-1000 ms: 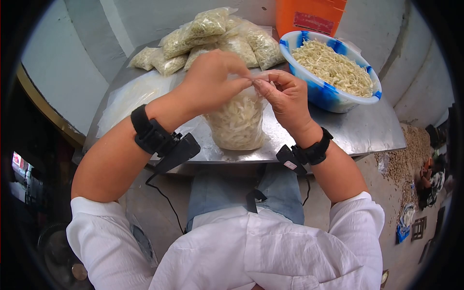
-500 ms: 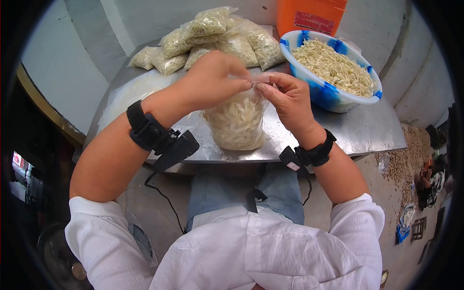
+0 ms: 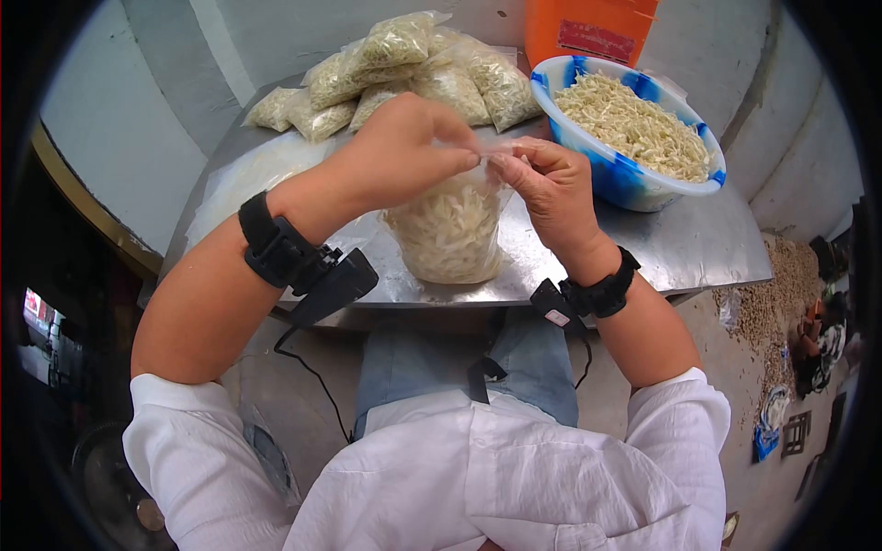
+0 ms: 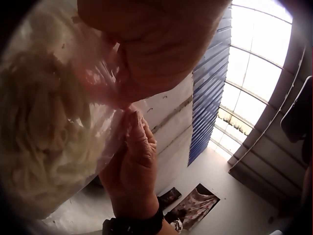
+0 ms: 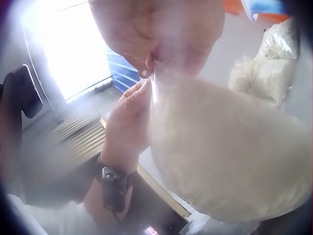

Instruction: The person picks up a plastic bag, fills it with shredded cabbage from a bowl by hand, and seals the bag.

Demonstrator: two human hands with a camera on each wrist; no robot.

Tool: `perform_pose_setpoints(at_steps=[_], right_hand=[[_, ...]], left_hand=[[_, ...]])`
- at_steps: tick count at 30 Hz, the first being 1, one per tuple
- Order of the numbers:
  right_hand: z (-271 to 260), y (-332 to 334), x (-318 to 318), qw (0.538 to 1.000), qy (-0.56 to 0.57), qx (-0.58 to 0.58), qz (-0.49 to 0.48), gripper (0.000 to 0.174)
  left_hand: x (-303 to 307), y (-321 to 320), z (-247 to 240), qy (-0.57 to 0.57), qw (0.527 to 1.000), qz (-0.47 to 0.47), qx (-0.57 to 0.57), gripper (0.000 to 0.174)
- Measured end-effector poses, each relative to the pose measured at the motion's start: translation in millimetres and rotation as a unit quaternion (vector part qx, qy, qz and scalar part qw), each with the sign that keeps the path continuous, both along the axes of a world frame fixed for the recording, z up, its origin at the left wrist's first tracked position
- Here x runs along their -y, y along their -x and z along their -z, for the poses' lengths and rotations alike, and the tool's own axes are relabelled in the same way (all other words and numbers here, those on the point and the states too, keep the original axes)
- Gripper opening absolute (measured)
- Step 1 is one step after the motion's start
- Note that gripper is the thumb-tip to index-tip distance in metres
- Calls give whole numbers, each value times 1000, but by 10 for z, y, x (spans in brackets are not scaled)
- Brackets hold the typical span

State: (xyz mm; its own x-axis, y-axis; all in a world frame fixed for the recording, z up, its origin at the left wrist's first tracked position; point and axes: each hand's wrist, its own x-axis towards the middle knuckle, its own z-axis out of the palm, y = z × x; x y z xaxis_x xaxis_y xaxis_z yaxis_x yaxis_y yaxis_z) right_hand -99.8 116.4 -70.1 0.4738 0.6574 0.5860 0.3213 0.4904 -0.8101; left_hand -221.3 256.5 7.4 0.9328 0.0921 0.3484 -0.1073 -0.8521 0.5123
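A clear plastic bag [image 3: 450, 234] filled with pale shredded strips stands upright near the table's front edge. My left hand [image 3: 400, 151] pinches the top of the bag from the left, fingertips close to those of my right hand [image 3: 551, 188], which pinches the same gathered top from the right. In the left wrist view the bag [image 4: 44, 127] fills the left side, with the right hand [image 4: 134, 166] below the left hand [image 4: 156, 44]. In the right wrist view the bag [image 5: 225, 142] hangs beneath the right hand [image 5: 166, 29], the left hand [image 5: 127, 127] beside it.
Several filled bags [image 3: 400, 46] are piled at the back of the metal table [image 3: 680, 248]. Flat plastic bags [image 3: 243, 184] lie at the left. A blue and white basin [image 3: 620, 179] of shredded strips stands at the right, with an orange container [image 3: 588, 32] behind it.
Both hands have shifted very slightly while keeping their pinch on the bag's top; the right wrist has moved a little to the right. The bag stands nearly where it was.
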Motion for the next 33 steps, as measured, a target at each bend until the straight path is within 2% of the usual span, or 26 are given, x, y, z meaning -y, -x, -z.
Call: perform_pose_setpoints(at_steps=[9, 11, 14, 18, 23, 33], right_hand=[[4, 68, -33, 999, -27, -16, 17, 14], [23, 60, -43, 999, -30, -13, 20, 14], [27, 52, -40, 999, -29, -15, 23, 14], [52, 46, -46, 997, -41, -60, 4, 14], [61, 41, -44, 997, -42, -58, 4, 14], [53, 67, -40, 997, -52, -59, 9, 14]], left_hand=[[18, 13, 60, -26, 998, 11, 50, 11], [17, 11, 76, -89, 992, 24, 90, 12], [43, 24, 82, -90, 990, 24, 106, 12], [8, 72, 67, -114, 987, 27, 113, 12], [16, 123, 82, -113, 989, -27, 93, 13], [23, 130, 95, -141, 984, -16, 113, 9]])
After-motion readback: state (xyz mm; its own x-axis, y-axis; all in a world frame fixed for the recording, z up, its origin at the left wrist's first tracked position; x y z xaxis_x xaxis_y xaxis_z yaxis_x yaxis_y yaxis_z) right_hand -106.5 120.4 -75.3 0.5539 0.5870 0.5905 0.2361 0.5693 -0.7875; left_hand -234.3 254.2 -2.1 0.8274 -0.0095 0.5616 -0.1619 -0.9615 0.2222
